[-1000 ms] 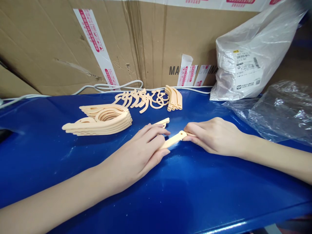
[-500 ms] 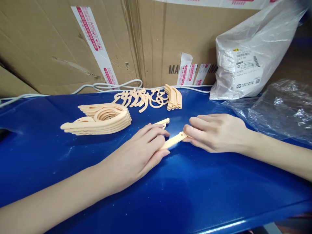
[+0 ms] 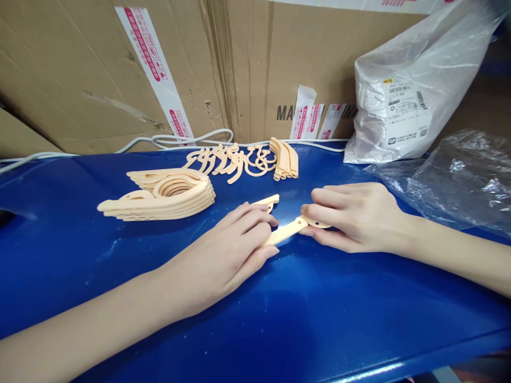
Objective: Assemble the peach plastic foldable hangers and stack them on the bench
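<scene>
My left hand [image 3: 235,247] lies on the blue table [image 3: 279,319], fingers closed on one end of a flat peach plastic strip [image 3: 285,231]. My right hand [image 3: 355,215] pinches a small peach piece [image 3: 319,223] against the strip's other end, where they overlap. Another peach piece [image 3: 268,201] lies just behind my left fingers. A stack of curved peach hanger parts [image 3: 159,194] sits to the left.
Peach hooks [image 3: 233,159] and a bundle of curved strips [image 3: 285,158] lie at the back by a white cable [image 3: 191,141]. Cardboard boxes [image 3: 239,64] wall the rear. A white plastic bag [image 3: 403,101] and clear plastic [image 3: 459,181] occupy the right.
My right hand has lifted its knuckles slightly and brought a small peach piece over the strip's end. My left hand has stayed put.
</scene>
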{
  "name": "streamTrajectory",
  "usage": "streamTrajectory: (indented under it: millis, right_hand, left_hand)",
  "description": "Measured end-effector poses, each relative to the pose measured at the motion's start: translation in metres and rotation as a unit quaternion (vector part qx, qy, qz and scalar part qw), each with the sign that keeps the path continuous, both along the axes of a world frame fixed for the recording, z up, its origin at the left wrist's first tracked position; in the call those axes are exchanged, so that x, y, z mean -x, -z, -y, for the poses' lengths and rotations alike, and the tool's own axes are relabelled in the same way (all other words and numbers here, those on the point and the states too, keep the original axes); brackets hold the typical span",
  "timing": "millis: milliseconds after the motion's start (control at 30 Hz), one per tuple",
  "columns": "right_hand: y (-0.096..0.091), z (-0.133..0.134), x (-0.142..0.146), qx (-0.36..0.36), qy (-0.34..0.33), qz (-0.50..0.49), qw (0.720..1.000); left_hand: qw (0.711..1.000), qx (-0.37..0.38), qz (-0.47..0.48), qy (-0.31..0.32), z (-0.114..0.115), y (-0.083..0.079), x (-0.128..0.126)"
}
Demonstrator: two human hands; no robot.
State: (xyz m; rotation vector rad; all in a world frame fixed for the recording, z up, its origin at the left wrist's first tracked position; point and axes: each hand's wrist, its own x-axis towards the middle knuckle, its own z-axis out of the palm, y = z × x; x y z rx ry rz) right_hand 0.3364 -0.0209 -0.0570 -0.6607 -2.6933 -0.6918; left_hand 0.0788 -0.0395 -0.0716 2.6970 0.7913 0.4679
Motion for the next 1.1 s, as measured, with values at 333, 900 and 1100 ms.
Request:
streamTrajectory:
  millis: [333, 900, 1100]
  right_hand:
    - [0.001, 0.001, 0.0, -0.014, -0.013, -0.016, 1.0]
    - [0.003, 0.001, 0.002, 0.075, -0.033, -0.015, 0.997]
    - [-0.004, 0.013, 0.006, 0.258, -0.072, -0.036, 0.963]
  left_hand:
    - [1.0, 0.018, 0.011, -0.006, 0.003, -0.003, 0.0]
    - [0.999, 0.029, 0.008, -0.019, 0.004, -0.002, 0.001]
    - [0.988, 0.085, 0.073, -0.105, 0.0, -0.004, 0.002]
